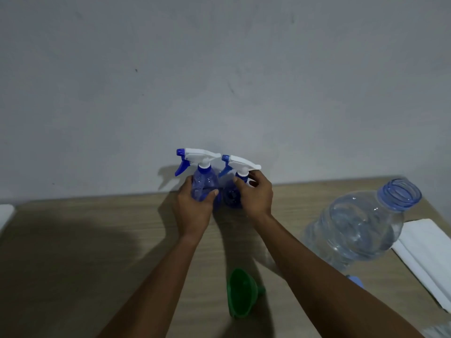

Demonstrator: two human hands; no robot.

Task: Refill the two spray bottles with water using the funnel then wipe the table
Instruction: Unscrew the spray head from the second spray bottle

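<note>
Two blue spray bottles with white and blue trigger heads stand side by side at the table's far edge by the wall. My left hand [195, 206] wraps around the body of the left spray bottle [203, 184]. My right hand [256, 193] grips the neck of the right spray bottle [231, 196] just under its trigger head. A green funnel [240, 292] lies on its side on the table nearer to me, between my forearms. A large clear water bottle [358, 228] with an open blue neck stands at the right.
The wooden table [85, 252] butts against a grey wall. A folded white cloth [432, 252] lies at the right edge behind the water bottle. A blue cap [355, 281] sits near the water bottle's base. A white object [5, 214] pokes in at the far left.
</note>
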